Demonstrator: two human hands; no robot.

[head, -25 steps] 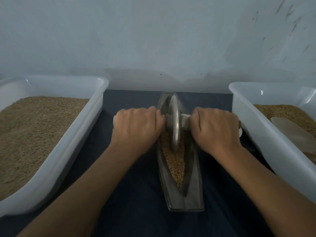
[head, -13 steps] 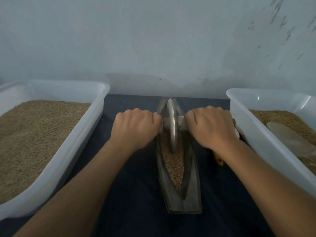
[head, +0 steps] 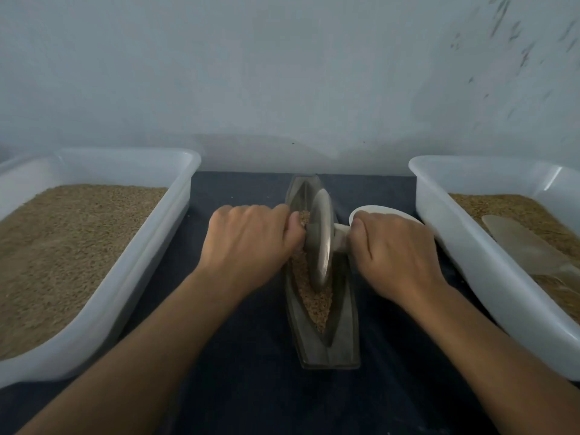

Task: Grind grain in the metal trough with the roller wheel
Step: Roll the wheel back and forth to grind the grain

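At far left a white tub (head: pixel 103 296) of brown grain sits on the dark worktop (head: pixel 244 387), its near left corner cut off by the frame edge. The left hand (head: pixel 248 246) reaches in knuckles up, its grip closed around the left end of the roller wheel's axle; that end is hidden under the fingers. The roller wheel (head: pixel 320 237) stands on edge in the metal trough (head: pixel 342 340), which lies lengthwise at centre between the tubs. The grain (head: pixel 314 296) lies in the groove, mostly near the wheel's close side. The right hand (head: pixel 395 249) curls over the pale right axle stub (head: pixel 340 235), holding it. Behind its knuckles a white rounded rim (head: pixel 383 210) shows, too hidden to identify. At right a second tub (head: pixel 489 277) holds grain and a translucent scoop-like piece (head: pixel 518 243), hard to make out.
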